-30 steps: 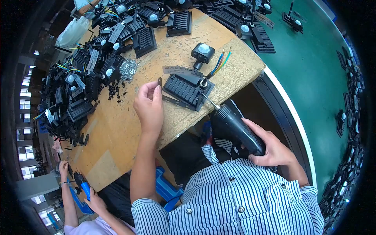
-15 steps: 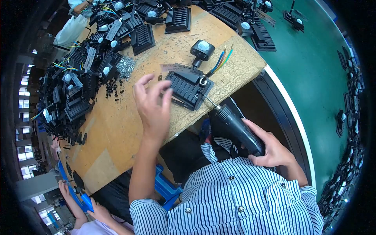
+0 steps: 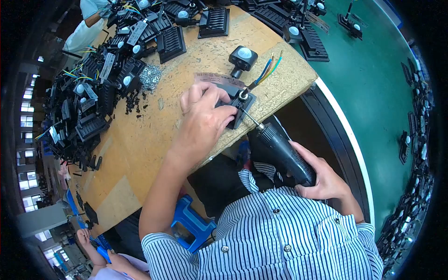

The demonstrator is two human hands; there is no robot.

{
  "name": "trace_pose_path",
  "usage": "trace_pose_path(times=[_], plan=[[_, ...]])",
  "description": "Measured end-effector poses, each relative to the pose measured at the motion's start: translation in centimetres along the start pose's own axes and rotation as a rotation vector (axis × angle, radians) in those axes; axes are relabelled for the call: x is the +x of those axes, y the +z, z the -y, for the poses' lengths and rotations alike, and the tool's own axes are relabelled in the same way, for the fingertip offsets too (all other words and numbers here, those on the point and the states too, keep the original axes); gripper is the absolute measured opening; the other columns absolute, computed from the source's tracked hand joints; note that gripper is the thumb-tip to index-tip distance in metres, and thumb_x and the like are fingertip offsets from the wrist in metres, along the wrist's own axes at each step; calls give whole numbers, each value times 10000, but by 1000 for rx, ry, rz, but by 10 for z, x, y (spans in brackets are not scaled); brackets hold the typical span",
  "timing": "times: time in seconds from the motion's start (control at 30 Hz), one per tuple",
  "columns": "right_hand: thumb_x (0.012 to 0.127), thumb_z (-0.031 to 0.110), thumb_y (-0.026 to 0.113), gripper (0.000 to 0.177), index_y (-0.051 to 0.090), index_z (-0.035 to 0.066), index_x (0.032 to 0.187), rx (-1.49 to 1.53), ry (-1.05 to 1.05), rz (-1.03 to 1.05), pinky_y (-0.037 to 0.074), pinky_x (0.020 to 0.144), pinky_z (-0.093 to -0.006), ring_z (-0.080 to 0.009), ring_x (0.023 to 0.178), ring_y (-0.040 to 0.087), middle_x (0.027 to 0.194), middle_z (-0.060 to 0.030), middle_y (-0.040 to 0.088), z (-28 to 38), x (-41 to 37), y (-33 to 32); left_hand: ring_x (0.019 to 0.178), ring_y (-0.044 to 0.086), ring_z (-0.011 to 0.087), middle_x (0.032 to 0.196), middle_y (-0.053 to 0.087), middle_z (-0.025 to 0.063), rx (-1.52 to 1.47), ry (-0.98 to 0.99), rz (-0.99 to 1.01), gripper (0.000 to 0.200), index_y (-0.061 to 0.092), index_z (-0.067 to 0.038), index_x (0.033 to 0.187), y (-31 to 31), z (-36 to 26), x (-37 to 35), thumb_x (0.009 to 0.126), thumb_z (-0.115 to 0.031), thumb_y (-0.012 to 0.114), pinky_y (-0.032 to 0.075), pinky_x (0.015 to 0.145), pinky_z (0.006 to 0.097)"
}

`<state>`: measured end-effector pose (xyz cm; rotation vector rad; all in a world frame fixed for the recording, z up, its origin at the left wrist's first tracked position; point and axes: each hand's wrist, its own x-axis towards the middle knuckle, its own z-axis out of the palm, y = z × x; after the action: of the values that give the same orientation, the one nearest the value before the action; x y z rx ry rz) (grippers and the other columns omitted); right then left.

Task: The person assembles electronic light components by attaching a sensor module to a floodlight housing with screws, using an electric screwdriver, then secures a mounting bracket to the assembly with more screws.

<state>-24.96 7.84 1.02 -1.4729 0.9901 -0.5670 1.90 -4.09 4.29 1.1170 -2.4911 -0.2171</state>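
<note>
Worn bench point(image 3: 133, 144), housing point(image 3: 236, 120) half-hidden under left hand point(image 3: 205, 113), its grip unclear, right hand point(image 3: 324, 178) gripping black screwdriver point(image 3: 285, 155)

The shirt point(image 3: 280, 233) is striped white and dark blue, the screwdriver point(image 3: 284, 151) black, the conveyor belt point(image 3: 373, 102) green.

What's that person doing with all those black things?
Their right hand is holding a black power tool, with its thin tip at a black ridged part near the table's edge. Their left hand is at that part too, close to the tip. Colored wires stick up beside it.
</note>
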Motion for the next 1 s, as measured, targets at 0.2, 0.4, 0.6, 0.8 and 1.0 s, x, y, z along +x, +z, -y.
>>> trace_pose_path(times=[0.2,0.4,0.6,0.8,1.0], plan=[[643,98,622,932,172,111,1458,8,22,15,478,825,-382,-297,927,610,1154,-247,537,2,-1,-1,1008,469,236,892,582,39,-22,-34,-10,120,697,-68,798,0,1,1,678,-80,702,320,894,383],[645,96,619,939,157,116,1462,17,1,20,485,816,-374,-305,927,611,1187,-260,521,-1,-2,-1,848,551,175,854,647,80,-468,-404,-277,80,691,-3,841,22,3,-3,769,-30,669,425,786,291],[649,96,617,936,155,116,1463,4,-16,13,484,824,-373,-313,934,611,1216,-266,502,1,-1,0,849,569,146,871,646,89,-567,-439,-234,102,687,18,878,25,-5,-5,793,-27,653,442,772,266],[645,100,616,940,152,114,1462,19,7,16,477,839,-375,-313,959,606,1217,-266,506,4,1,2,876,561,170,873,645,93,-559,-390,-243,114,686,18,890,24,-7,-9,797,-28,637,440,781,280],[648,106,613,942,142,117,1464,17,-32,31,477,845,-383,-321,966,603,1226,-267,497,-1,2,2,958,522,194,901,636,90,57,-247,-348,277,587,8,1102,17,-20,-25,831,-48,589,389,866,320]])
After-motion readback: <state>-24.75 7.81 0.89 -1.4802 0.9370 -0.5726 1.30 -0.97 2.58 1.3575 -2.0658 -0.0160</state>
